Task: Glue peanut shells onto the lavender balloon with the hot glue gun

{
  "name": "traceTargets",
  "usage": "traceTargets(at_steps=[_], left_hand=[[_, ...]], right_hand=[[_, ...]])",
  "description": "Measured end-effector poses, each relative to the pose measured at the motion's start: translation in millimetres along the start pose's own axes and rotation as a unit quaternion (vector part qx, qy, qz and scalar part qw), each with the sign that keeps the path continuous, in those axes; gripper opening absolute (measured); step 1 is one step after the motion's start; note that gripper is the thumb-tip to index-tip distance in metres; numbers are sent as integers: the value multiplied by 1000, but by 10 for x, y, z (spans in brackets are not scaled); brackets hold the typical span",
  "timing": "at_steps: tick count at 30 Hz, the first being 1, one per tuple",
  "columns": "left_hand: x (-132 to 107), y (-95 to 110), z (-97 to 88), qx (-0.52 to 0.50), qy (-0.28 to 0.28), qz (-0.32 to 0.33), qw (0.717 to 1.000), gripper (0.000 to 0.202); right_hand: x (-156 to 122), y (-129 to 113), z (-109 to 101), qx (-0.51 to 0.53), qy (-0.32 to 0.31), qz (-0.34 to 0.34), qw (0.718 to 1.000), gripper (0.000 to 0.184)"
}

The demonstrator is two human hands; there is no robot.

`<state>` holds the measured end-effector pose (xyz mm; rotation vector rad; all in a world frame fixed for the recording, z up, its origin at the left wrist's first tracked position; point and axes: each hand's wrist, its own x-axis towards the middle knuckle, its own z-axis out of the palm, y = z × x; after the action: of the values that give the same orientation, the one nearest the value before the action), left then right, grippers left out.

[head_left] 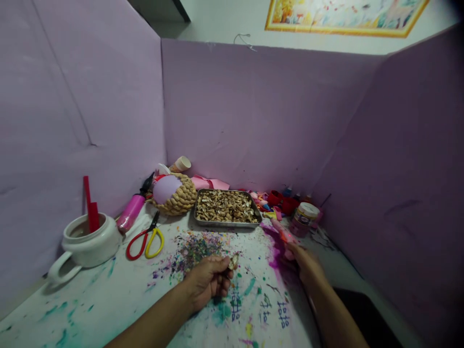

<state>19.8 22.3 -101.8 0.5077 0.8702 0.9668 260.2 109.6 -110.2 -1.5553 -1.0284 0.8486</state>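
Observation:
My left hand [212,280] is closed, with a small piece of nutshell [234,261] pinched between thumb and fingers above the paint-spattered table [174,314]. My right hand [304,263] is around the back end of a pink glue gun [283,233] on the right, where a small red glow shows on its body. Beyond both hands stands a metal tray [228,224] full of similar shells [226,205]. A ball [166,192] partly wrapped in braided rope [181,198] rests left of the tray.
Scissors [147,241] and a white mug [90,244] holding red sticks are on the left, near a pink pump [131,212]. A lidded jar [304,218] stands right, beside colourful scraps [261,198]. Purple panels [253,116] enclose the table.

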Motion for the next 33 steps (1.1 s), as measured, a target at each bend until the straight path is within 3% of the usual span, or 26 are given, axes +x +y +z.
traceTargets(at_steps=[6, 10, 14, 33], left_hand=[[-80, 19, -34, -43, 12, -41, 998, 21], [-143, 7, -12, -51, 17, -53, 997, 20], [-169, -18, 46, -27, 22, -52, 998, 18], [-178, 3, 49, 44, -1, -29, 999, 20]], right_hand=[[-437, -195, 232, 146, -84, 55, 984, 21], [-863, -216, 506, 163, -174, 57, 969, 26], [-1043, -204, 645, 157, -229, 43, 960, 28], [-1079, -300, 612, 137, -219, 19, 966, 20]])
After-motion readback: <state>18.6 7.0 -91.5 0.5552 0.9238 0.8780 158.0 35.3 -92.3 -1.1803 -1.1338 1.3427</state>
